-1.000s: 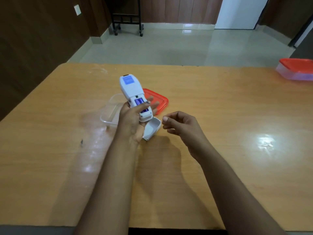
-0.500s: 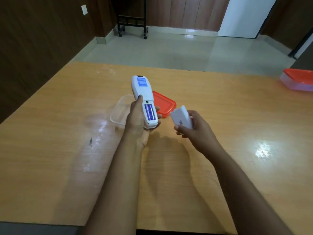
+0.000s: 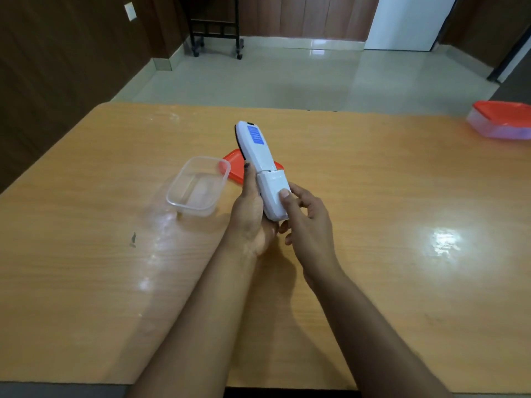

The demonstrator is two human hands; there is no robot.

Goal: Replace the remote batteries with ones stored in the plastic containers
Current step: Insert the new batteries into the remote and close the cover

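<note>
Head view: left hand [image 3: 253,216] grips remote [image 3: 260,156], right hand's [image 3: 309,225] thumb on battery cover [image 3: 271,193] hiding batteries.

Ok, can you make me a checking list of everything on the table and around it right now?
Surface: wooden table, glossy with light glare, a small dark mark near the left side.
Job's things: white remote held back-side up, battery cover sitting over the compartment; open clear container looks empty; its red lid lies behind it; closed red-lidded container at the far right edge.
Clutter: nothing seen.
Grippers: left hand grips the remote; right hand thumb presses the cover.
Cables: nothing seen.
Surroundings: tiled floor, dark wood walls, black wheeled stand, white door.
</note>
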